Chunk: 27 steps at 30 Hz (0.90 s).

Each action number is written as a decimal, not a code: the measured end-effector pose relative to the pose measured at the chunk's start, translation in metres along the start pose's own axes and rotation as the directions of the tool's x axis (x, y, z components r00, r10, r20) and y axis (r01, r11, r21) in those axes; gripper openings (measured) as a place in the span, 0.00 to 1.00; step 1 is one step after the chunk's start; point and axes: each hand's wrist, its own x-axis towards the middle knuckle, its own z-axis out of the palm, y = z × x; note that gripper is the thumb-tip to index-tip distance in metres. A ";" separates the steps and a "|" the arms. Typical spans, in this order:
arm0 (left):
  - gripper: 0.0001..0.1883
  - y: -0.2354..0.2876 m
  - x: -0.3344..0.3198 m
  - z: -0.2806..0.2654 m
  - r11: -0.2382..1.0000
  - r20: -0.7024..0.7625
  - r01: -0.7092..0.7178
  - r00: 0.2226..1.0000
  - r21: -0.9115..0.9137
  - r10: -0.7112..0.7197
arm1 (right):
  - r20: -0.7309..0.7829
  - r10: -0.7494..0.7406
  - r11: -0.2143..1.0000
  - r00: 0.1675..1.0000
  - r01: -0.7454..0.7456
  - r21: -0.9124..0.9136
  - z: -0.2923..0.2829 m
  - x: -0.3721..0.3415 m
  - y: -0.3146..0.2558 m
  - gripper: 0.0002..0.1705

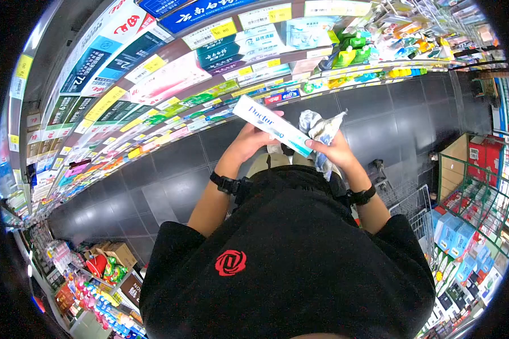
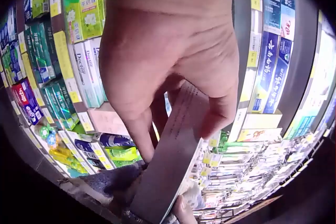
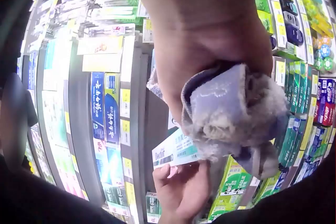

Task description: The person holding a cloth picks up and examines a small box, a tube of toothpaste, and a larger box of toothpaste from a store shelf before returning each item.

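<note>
A long white and teal toothpaste box marked "Doctor" (image 1: pixel 271 125) lies slantwise between the two hands in the head view. The left hand (image 1: pixel 250 141) pinches it between thumb and fingers near its upper left part. At its lower right end, the right hand (image 1: pixel 336 150) holds the box with the thumb on top. That same hand also has a crumpled grey-blue and white cloth (image 1: pixel 320 129) in its grip. In the left wrist view the plain side of the box (image 2: pixel 173 155) shows; in the right wrist view the cloth (image 3: pixel 226 108) hides most of the right fingers.
Shelves of toothpaste boxes (image 1: pixel 232 53) with yellow price tags run across the front and left. Grey tiled floor (image 1: pixel 181 158) lies below. A wire shopping cart (image 1: pixel 418 212) stands at the right, and cartons (image 1: pixel 121 255) are at the lower left.
</note>
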 end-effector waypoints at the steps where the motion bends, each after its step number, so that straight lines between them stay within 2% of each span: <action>1: 0.34 0.003 -0.001 0.000 0.997 -0.032 0.068 0.997 0.040 -0.067 | -0.031 -0.123 0.987 0.992 0.119 -0.107 -0.002 0.000 -0.001 0.26; 2: 0.29 0.007 -0.004 -0.001 0.979 -0.016 0.163 0.987 0.122 -0.162 | -0.051 -0.246 0.949 0.968 0.229 -0.217 -0.004 0.000 -0.003 0.25; 3: 0.29 0.006 -0.005 -0.003 0.979 -0.016 0.161 0.987 0.123 -0.160 | -0.051 -0.248 0.948 0.967 0.232 -0.217 -0.005 0.000 -0.006 0.25; 4: 0.26 0.005 -0.005 -0.005 0.908 0.022 0.152 0.984 0.390 -0.174 | -0.057 -0.280 0.916 0.958 0.249 -0.313 -0.007 -0.002 -0.010 0.24; 5: 0.23 0.003 -0.005 -0.006 0.769 0.054 0.121 0.979 0.627 -0.198 | -0.060 -0.312 0.875 0.948 0.262 -0.406 -0.009 -0.004 -0.014 0.24; 6: 0.18 0.015 -0.011 0.009 0.699 -0.012 0.084 0.994 0.710 -0.108 | -0.121 -0.247 0.822 0.961 0.142 -0.551 -0.008 -0.007 -0.026 0.25; 7: 0.18 0.020 -0.011 0.015 0.698 -0.012 0.085 0.994 0.711 -0.109 | -0.122 -0.248 0.823 0.961 0.143 -0.549 -0.008 -0.010 -0.031 0.25; 9: 0.19 0.028 -0.006 0.025 0.639 -0.013 -0.088 0.988 0.764 0.151 | -0.040 -0.368 0.550 0.929 0.183 -0.815 -0.010 -0.014 -0.037 0.26; 10: 0.22 0.033 -0.003 0.034 0.481 0.033 -0.170 0.960 0.860 0.279 | -0.042 -0.368 0.551 0.929 0.182 -0.814 -0.010 -0.014 -0.035 0.26; 11: 0.22 0.030 0.002 0.034 0.480 0.035 -0.171 0.960 0.860 0.279 | 0.008 -0.394 0.528 0.919 0.234 -0.817 -0.009 -0.014 -0.032 0.27; 13: 0.24 0.018 0.012 0.025 0.128 0.187 -0.230 0.940 0.965 0.284 | 0.060 -0.420 0.502 0.906 0.286 -0.816 -0.007 -0.015 -0.031 0.28; 14: 0.23 0.008 0.018 0.017 0.048 0.184 -0.198 0.963 0.979 0.199 | 0.083 -0.403 0.488 0.912 0.291 -0.823 -0.005 -0.016 -0.031 0.27; 15: 0.23 0.005 0.021 0.017 0.048 0.181 -0.194 0.963 0.980 0.201 | 0.109 -0.385 0.475 0.916 0.298 -0.828 -0.004 -0.017 -0.031 0.27; 17: 0.19 0.002 0.028 0.015 0.004 0.160 -0.160 0.987 0.987 -0.013 | 0.138 -0.430 0.450 0.892 0.345 -0.824 -0.003 -0.018 -0.030 0.26; 20: 0.17 -0.004 0.034 0.010 0.013 0.189 -0.188 0.981 0.982 -0.045 | 0.120 -0.381 0.457 0.917 0.299 -0.837 -0.009 -0.018 -0.018 0.28; 21: 0.17 -0.005 0.036 0.008 0.014 0.190 -0.189 0.979 0.982 -0.073 | 0.050 -0.383 0.518 0.923 0.259 -0.815 -0.012 -0.019 -0.013 0.28; 22: 0.17 -0.006 0.038 0.005 0.014 0.191 -0.190 0.979 0.982 -0.072 | -0.018 -0.379 0.576 0.925 0.220 -0.787 -0.016 -0.019 -0.008 0.28; 23: 0.16 -0.004 0.040 0.001 0.010 0.165 -0.165 0.985 0.986 -0.055 | -0.018 -0.380 0.575 0.925 0.221 -0.788 -0.022 -0.020 -0.006 0.28; 25: 0.16 -0.008 0.045 -0.017 0.008 0.136 -0.136 0.990 0.991 -0.037 | -0.199 -0.319 0.693 0.927 0.085 -0.716 -0.034 -0.021 -0.003 0.29; 26: 0.16 -0.012 0.050 -0.029 -0.007 0.081 -0.081 0.997 0.997 0.017 | -0.240 -0.294 0.780 0.925 0.087 -0.620 -0.041 -0.022 -0.001 0.28; 27: 0.16 -0.017 0.056 -0.043 -0.019 0.027 -0.025 0.997 0.999 0.073 | -0.239 -0.295 0.779 0.925 0.087 -0.621 -0.046 -0.023 -0.002 0.28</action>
